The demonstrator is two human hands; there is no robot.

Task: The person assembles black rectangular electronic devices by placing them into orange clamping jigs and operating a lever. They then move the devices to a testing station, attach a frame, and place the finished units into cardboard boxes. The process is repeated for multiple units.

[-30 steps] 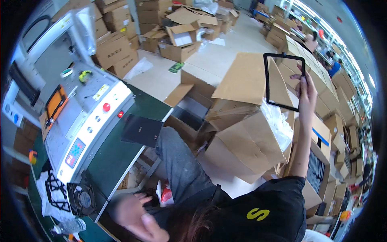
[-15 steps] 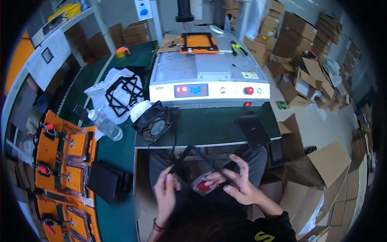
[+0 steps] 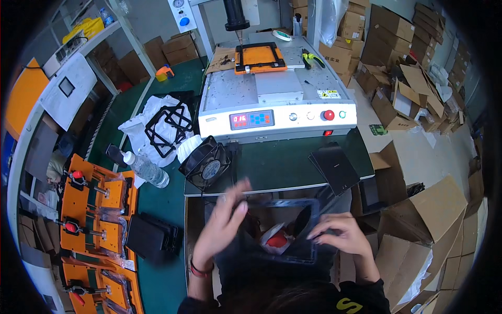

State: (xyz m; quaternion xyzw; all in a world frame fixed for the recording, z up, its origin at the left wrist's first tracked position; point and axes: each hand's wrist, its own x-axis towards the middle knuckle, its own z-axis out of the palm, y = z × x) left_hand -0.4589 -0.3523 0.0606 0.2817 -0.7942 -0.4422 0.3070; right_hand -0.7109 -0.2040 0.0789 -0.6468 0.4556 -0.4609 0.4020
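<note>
A thin black rectangular frame point(image 3: 315, 250) hangs over my lap, in front of the table's near edge. My right hand point(image 3: 342, 234) pinches its right side between thumb and fingers. Close to the frame's left side, my left hand point(image 3: 222, 222) is raised with thumb and fingers apart, holding nothing; motion blurs the fingers a little. Through the frame's opening shows a red object point(image 3: 277, 239) in clear plastic. The frame's left side is blurred and dark against my clothes.
A white-fronted press machine point(image 3: 209, 121) with an orange fixture point(image 3: 261, 67) stands ahead. A black fan point(image 3: 205, 163), a water bottle point(image 3: 149, 170), and black frames point(image 3: 166, 124) lie left of centre. Dark flat panels point(image 3: 335, 168) lie right; orange clamp jigs point(image 3: 73, 209) line the left; cardboard boxes point(image 3: 418, 230) crowd the right.
The black frame has turned to lie broad side up and moved right. My left hand has come off it and opened; my right hand has moved right and closed on its side.
</note>
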